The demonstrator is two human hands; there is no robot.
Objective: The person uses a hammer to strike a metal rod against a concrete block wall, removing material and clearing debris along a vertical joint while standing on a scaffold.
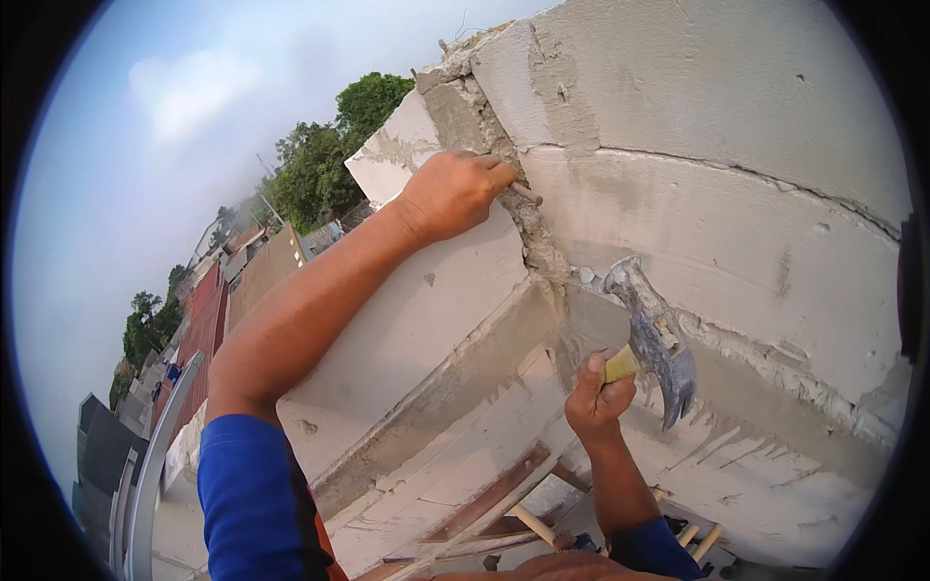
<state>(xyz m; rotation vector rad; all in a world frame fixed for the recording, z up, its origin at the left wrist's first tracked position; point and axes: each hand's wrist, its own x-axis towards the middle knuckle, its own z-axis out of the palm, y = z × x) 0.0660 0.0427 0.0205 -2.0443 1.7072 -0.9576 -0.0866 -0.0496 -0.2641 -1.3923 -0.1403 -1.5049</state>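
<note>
My left hand is raised against the wall corner, its fingers closed round a short, thin rod that looks like a chisel. One end of the rod sticks out to the right of the fist; its other end is hidden. Behind the fist runs a rough mortar joint between the pale blocks. Lower and to the right, my right hand grips the yellowish handle of a claw hammer. The worn grey hammer head is apart from the rod, in front of the wall.
A wall of large pale blocks fills the right side, with a grey concrete band below the corner. Wooden poles show at the bottom. A metal rail curves at left, before rooftops and trees.
</note>
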